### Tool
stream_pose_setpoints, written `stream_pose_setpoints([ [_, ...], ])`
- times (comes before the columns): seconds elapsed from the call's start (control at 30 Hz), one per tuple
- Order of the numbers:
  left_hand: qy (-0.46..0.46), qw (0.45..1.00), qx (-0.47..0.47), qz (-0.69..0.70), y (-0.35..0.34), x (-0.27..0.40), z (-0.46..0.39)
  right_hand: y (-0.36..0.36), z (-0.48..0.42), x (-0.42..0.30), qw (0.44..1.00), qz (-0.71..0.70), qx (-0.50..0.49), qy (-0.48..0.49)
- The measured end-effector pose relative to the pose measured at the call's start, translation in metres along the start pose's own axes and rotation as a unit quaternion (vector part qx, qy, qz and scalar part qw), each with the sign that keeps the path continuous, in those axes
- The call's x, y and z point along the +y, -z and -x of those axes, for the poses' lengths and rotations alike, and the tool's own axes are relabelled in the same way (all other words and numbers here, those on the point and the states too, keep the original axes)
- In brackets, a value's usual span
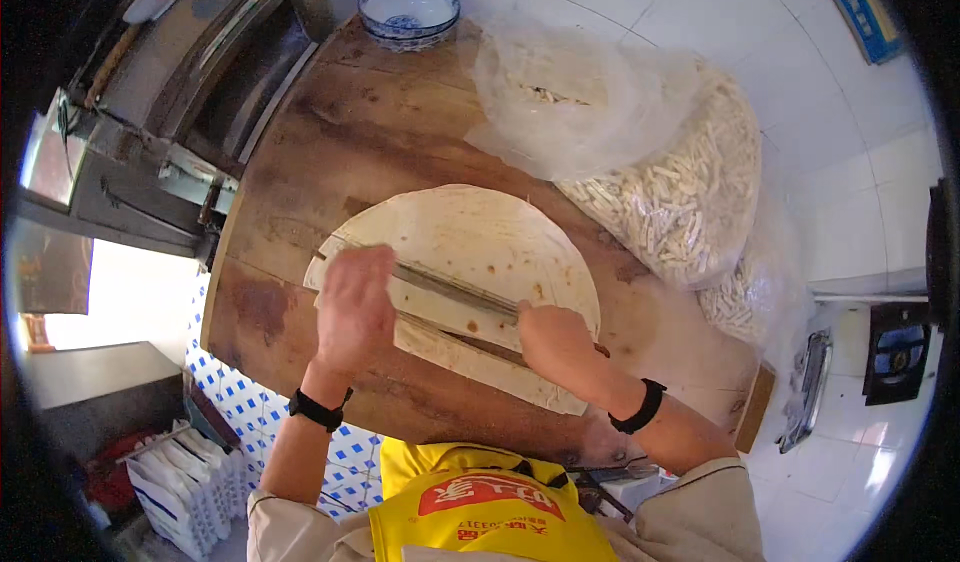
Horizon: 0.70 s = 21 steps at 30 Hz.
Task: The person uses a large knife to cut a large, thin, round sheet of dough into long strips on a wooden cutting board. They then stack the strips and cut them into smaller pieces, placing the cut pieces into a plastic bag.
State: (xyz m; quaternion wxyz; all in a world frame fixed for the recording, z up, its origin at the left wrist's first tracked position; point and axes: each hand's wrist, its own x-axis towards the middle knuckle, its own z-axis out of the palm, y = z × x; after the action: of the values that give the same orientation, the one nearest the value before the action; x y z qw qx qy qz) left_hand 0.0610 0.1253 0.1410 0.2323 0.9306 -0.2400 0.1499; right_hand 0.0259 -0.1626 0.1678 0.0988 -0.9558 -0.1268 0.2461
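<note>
A stack of round flatbreads (pixel 480 232) with brown spots lies on the wooden board. My right hand (pixel 559 341) grips the handle end of a long-bladed knife (pixel 450 284), whose blade runs across the stack towards the upper left. My left hand (pixel 356 299) is over the left part of the stack and the blade, slightly blurred; whether its fingers press on the blade cannot be made out. Nearer to me, a cut strip of flatbread (pixel 480 363) lies beside the rest, with a narrow gap between them.
Large clear plastic bags of cut dough strips (pixel 675 209) lie at the board's right. Blue-and-white bowls (pixel 409 11) stand at its far left corner. The wooden worktop (pixel 262 224) ends at the left and in front of my yellow apron (pixel 480 502). A tiled wall (pixel 825 149) rises behind.
</note>
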Motion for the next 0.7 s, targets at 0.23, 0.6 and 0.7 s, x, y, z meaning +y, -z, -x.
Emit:
stream_pose_setpoints([
  [0.23, -0.160, 0.937, -0.302, -0.074, -0.028, 0.009, -0.041, -0.018, 0.002, 0.003, 0.998, -0.063, 0.029, -0.010],
  [0.6, -0.284, 0.837, -0.466, -0.043, -0.066, -0.005, -0.080, -0.007, -0.001, 0.010, 0.991, -0.127, 0.011, -0.030],
  [0.7, -0.285, 0.827, -0.485, -0.031, -0.068, -0.007, -0.087, -0.007, -0.005, 0.012, 0.990, -0.141, -0.007, -0.023],
])
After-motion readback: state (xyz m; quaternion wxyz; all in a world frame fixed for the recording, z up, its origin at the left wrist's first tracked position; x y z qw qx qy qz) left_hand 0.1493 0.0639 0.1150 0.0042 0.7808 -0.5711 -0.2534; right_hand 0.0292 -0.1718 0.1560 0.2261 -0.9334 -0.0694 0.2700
